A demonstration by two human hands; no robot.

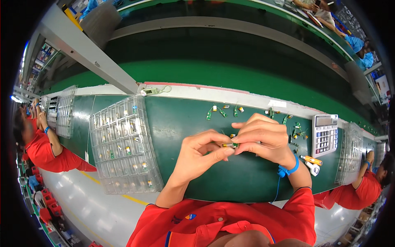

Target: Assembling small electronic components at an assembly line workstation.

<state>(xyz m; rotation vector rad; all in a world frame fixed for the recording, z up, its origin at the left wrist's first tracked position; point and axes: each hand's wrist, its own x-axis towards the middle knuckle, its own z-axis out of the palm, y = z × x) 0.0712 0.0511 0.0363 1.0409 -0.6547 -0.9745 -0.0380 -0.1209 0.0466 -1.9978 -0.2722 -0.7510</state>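
Above the green worktop, my left hand (196,155) and my right hand (266,139) meet, fingertips nearly touching. Between them is a small green circuit board (235,145) with a yellow battery (226,145) attached. Thumb and forefinger of the left hand pinch the battery end, while the right fingers grip the board end. My fingers partly cover the piece, so its fine details are hidden. A blue wrist strap (291,166) with a cord circles my right wrist. Beyond my hands, several similar boards (235,111) with batteries lie loose on the worktop.
To the left lies a transparent compartment tray (98,164) holding several boards. A calculator (325,133), an orange-and-white pen-like tool (311,160) and another transparent tray (349,154) are at the right. A small device (151,91) rests on the back ledge. Co-workers sit on both sides.
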